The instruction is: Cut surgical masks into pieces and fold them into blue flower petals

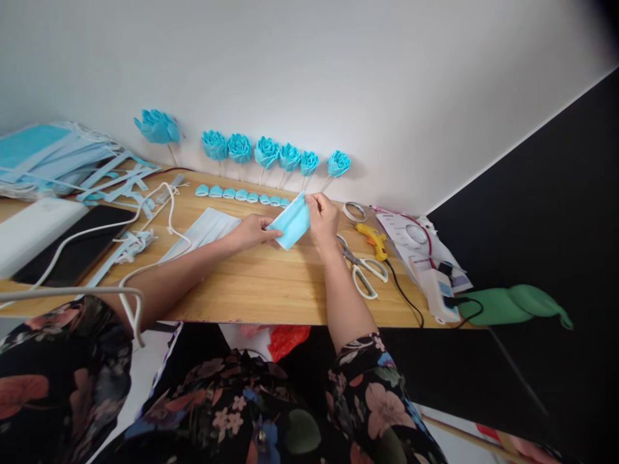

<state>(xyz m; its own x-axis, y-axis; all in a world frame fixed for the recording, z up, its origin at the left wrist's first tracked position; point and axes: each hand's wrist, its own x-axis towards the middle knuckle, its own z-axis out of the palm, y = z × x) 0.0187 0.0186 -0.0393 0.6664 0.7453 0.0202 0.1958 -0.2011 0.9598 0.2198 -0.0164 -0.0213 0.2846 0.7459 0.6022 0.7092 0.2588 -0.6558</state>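
Observation:
Between my two hands, above the wooden table, is a blue piece of face mask fabric [293,222], held tilted. My left hand [254,232] pinches its lower left corner between thumb and fingers. At its upper right edge, my right hand [323,216] is closed on the fabric. A flat pale face mask [206,231] lies on the table beside my left hand. Behind the hands runs a row of small folded blue petals [240,194]. White-handled scissors [360,261] rest to the right of my right wrist.
Several blue fabric roses on sticks [267,153] lean against the wall. On the right are a tape roll [354,211], a yellow glue gun [371,240] and a power strip [440,295]. Stacked masks [43,154], cut strips [118,187] and a white cable [82,231] occupy the left.

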